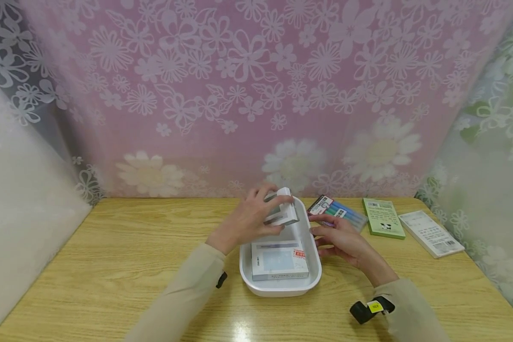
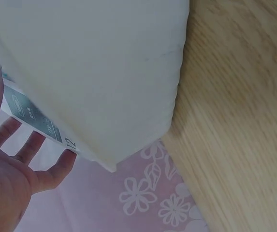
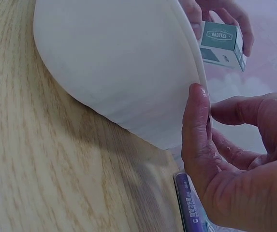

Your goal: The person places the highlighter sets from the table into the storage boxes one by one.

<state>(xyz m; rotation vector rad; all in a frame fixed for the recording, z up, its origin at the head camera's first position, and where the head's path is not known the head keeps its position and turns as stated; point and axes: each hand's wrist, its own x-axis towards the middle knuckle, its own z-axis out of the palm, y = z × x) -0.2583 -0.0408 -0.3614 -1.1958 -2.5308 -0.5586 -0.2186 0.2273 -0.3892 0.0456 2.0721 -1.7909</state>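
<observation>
My left hand (image 1: 250, 216) grips a small white and dark green box (image 1: 282, 209) over the far end of a white plastic basin (image 1: 245, 275). In the left wrist view, the fingers curl along the box's side, partly hidden behind the basin wall. A flat white and pale blue box (image 1: 278, 261) lies in the near half of the basin. My right hand (image 1: 342, 240) is at the basin's right side, its fingertips right at the rim. In the right wrist view, its thumb (image 3: 196, 111) lies against the outer wall just under the rim.
A pack of coloured pens (image 1: 339, 212) lies right behind my right hand. Farther right are a green flat box (image 1: 383, 218) and a white flat box (image 1: 432, 233) near the table's right edge. A floral curtain (image 1: 256, 95) hangs along the back of the wooden table (image 1: 154, 242).
</observation>
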